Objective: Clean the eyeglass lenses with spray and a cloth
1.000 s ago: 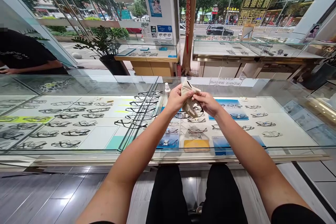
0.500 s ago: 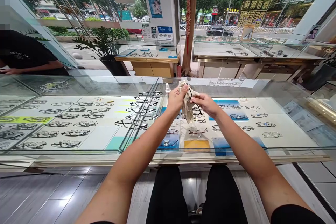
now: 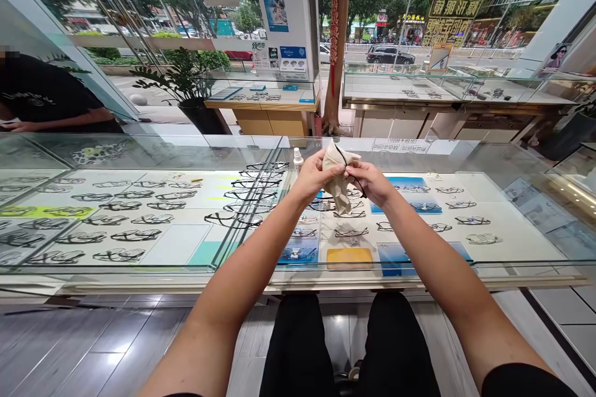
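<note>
My left hand (image 3: 317, 175) is closed on a cream cloth (image 3: 342, 198), which is wrapped partly round a pair of glasses (image 3: 357, 185) with dark, thin temples. Pinched in the fingers of my right hand (image 3: 370, 181) is the frame of these glasses, near its middle. Both hands are close together above the glass counter. The cloth hangs down between them and hides much of the glasses, lenses included. Just behind my left hand stands a small white spray bottle (image 3: 298, 160).
Below my hands is a glass display counter (image 3: 419, 265) with several rows of spectacles inside. A row of dark frames (image 3: 251, 193) lies on its top to the left. An orange case (image 3: 349, 258) shows through the glass. A person in black (image 3: 51, 96) leans at the far left.
My left thumb has moved down and right across the cloth, towards my right fingers. The cloth's upper part now spreads out to the right, and the glasses have turned slightly.
</note>
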### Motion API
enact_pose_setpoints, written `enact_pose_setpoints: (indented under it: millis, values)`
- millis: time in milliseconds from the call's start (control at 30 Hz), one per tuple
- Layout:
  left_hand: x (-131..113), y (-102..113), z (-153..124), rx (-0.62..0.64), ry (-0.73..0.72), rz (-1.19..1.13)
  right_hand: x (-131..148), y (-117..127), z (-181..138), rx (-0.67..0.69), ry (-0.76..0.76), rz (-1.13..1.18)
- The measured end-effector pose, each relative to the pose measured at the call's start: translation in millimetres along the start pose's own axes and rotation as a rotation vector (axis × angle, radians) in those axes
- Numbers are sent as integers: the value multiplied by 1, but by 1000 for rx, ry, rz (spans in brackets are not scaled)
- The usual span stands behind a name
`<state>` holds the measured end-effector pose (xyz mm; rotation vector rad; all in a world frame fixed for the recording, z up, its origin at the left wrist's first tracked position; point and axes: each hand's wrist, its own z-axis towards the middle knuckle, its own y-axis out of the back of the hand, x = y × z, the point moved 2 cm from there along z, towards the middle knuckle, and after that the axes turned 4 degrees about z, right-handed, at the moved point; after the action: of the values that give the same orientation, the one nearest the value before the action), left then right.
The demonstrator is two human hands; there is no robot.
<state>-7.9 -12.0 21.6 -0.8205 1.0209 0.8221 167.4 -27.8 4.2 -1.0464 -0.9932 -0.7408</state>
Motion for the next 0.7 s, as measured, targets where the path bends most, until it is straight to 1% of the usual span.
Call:
enact_pose_setpoints:
  millis: [133,233,333,500,600,700]
  values:
    - [2,-6,-1,-91,-30,-2,-5,-6,-1,74,-18,-26]
    - [5,-6,-1,-159,-85,37,-8,-10,-2,88,-2,-50]
    - [11,-2,3,-213,-90,41,-7,-9,-1,54,24,-73]
    - [16,2,8,-252,-20,-27,5,4,0,-42,97,-11]
    - [11,-1,5,-234,51,-62,15,16,1,-113,177,61]
    - [7,-9,-1,-124,124,-117,24,27,3,-181,246,115]
